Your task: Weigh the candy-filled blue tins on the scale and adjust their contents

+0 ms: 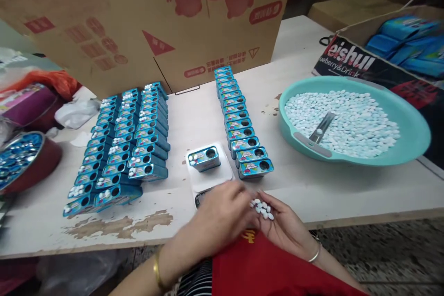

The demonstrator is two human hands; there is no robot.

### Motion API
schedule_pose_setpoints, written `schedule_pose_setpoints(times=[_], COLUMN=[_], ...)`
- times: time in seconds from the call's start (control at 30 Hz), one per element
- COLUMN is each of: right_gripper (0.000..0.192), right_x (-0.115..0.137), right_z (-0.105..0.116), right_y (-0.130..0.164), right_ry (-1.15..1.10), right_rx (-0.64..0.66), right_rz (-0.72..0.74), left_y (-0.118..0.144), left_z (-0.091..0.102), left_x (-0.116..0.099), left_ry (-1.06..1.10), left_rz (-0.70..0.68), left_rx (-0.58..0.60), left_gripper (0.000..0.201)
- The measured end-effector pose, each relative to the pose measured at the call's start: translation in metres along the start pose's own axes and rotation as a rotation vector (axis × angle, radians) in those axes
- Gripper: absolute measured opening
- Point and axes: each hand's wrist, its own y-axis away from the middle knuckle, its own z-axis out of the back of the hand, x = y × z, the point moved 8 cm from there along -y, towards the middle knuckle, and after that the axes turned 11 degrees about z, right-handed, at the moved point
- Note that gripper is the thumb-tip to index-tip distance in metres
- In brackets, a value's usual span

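Observation:
My right hand (282, 224) is cupped palm up at the table's front edge and holds a small pile of white candies (262, 208). My left hand (222, 215) hovers beside it, its fingertips reaching toward those candies. Just behind the hands a small blue tin (204, 158) sits on a white scale (211, 178), with a few candies resting on its lid. A single row of blue tins (239, 122) runs away from me to the right of the scale. Three rows of tins (121, 148) topped with candies lie to the left.
A teal basin (412, 120) of white candies with a metal scoop (322, 128) stands at the right. A big cardboard box (149, 23) blocks the back. A red bowl (24, 162) of tin parts sits at the left. An open carton (398, 51) holds blue packs.

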Motion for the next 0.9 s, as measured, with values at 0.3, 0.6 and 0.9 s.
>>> schedule_pose_setpoints(times=[0.3, 0.6, 0.9], right_gripper=[0.034, 0.028, 0.025], right_x=[-0.009, -0.010, -0.024], right_z=[-0.001, 0.005, -0.029], right_y=[0.003, 0.000, -0.012], right_ry=[-0.051, -0.068, -0.009], right_rx=[-0.066, -0.102, 0.016], right_rz=[-0.070, -0.020, -0.112], left_y=[0.011, 0.014, 0.037], left_z=[-0.061, -0.050, 0.055], left_x=[-0.019, -0.014, 0.109], left_ry=[0.009, 0.118, 0.042], left_rz=[0.056, -0.001, 0.361], left_rx=[0.117, 0.050, -0.534], left_gripper=[0.025, 0.017, 0.028])
